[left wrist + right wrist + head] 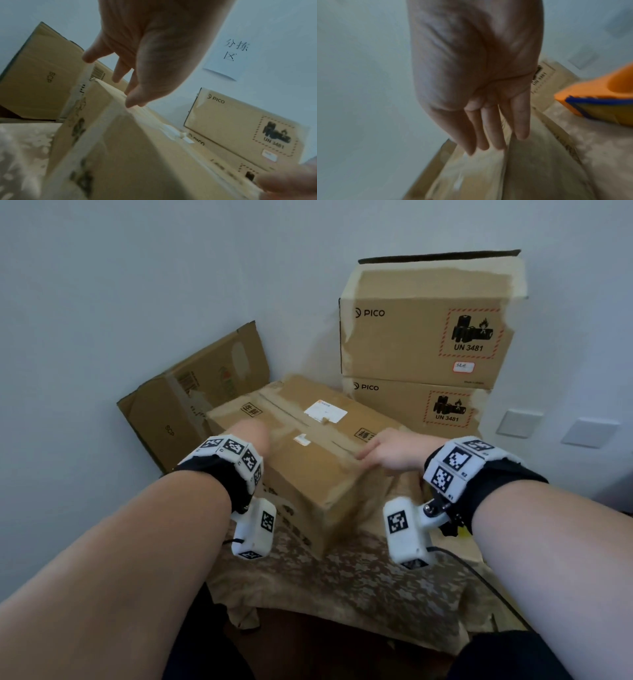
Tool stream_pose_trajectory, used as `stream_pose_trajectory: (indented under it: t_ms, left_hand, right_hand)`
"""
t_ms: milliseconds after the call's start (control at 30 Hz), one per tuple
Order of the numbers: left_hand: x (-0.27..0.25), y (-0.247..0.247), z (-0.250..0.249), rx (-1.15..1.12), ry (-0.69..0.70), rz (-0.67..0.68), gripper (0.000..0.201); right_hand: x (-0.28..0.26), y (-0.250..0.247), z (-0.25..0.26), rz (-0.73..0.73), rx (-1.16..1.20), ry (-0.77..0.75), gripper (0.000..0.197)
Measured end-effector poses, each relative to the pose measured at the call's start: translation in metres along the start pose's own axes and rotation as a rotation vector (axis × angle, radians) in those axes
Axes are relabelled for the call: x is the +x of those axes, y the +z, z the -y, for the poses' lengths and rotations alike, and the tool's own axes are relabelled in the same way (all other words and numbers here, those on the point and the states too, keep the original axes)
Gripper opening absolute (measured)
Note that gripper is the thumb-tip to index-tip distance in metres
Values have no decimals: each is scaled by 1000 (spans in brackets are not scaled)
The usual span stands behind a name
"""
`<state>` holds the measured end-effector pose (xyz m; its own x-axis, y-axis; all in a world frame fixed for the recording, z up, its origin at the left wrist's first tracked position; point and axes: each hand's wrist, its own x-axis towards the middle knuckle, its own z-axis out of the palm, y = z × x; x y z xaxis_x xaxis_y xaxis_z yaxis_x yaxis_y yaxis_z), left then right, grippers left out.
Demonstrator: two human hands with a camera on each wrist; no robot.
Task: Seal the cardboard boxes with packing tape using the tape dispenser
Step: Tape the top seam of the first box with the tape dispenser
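Patterned cloth (359,587) covers the table nearest the person, and on it lies the cardboard box (308,474) being worked on, its top flaps shut along a centre seam with old tape scraps and a white label (325,413). Both hands sit at its upper edges, probably to square it up and hold the flaps flat before taping. The left hand (251,431) hangs over the left edge, fingers (118,75) loosely extended and gripping nothing, tips at or just above the cardboard. The right hand (390,448) lies on the right edge, fingers (493,129) straight and together, pressing on the cardboard, not curled round it. An orange and blue object (597,102), possibly the tape dispenser, rests on the cloth to the right, in neither hand; it shows only in the right wrist view. Farther back, a flattened carton (191,402) leans against the wall, and two stacked PICO boxes (424,337) stand behind, out of the way.
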<state>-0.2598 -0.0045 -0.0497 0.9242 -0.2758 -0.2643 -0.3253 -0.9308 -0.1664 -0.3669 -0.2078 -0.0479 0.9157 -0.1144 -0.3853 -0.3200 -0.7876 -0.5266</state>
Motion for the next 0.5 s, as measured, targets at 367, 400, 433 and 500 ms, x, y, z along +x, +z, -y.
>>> stream_pose_trajectory:
  t_ms: [367, 400, 433, 500]
  left_hand:
    - [-23, 10, -61, -136, 208, 141, 95]
    - [-22, 13, -65, -86, 192, 140, 93]
    - [-22, 15, -68, -59, 175, 142, 91]
    - [-23, 14, -73, -45, 167, 153, 86]
  right_hand:
    - [1, 0, -48, -271, 224, 166, 18]
    - [4, 0, -58, -288, 159, 206, 17]
    - [7, 1, -66, -309, 100, 241, 17]
    - [11, 3, -80, -304, -68, 321, 20]
